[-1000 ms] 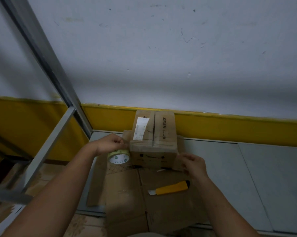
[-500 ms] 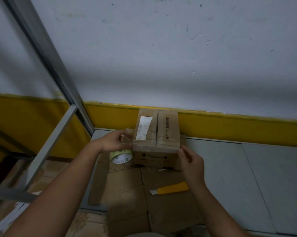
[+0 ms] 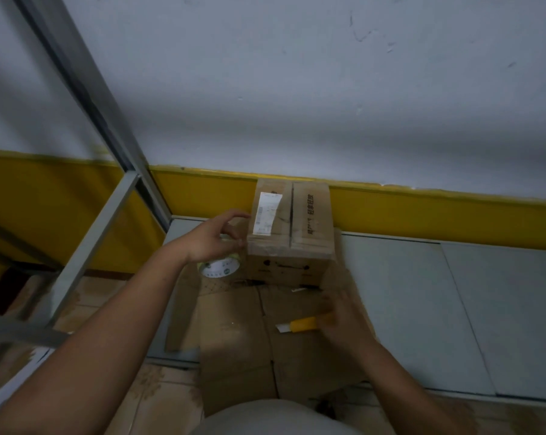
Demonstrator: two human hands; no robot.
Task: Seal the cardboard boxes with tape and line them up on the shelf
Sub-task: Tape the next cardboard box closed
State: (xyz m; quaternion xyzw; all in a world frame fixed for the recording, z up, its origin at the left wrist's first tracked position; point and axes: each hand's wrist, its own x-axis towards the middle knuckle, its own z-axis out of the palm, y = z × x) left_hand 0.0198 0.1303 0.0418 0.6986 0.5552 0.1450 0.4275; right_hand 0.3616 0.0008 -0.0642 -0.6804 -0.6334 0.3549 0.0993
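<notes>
Standing on flattened cardboard [image 3: 234,328] on the grey shelf [image 3: 422,293], the cardboard box [image 3: 292,243] is closed, its back near the yellow wall band [image 3: 438,215], with tape across its near top edge. The left hand [image 3: 213,238] is just beside the box's left face, its lower fingers seemingly curled round the tape roll [image 3: 220,269], forefinger and thumb lifted toward the box. The right hand [image 3: 342,318] is motion-blurred over the yellow utility knife [image 3: 300,326]; I cannot tell whether it grips it. The box looks light and stiff, though its centre seam would likely give under pressure, so take it by both side faces, low down. Glossy taped patches may be slippery.
</notes>
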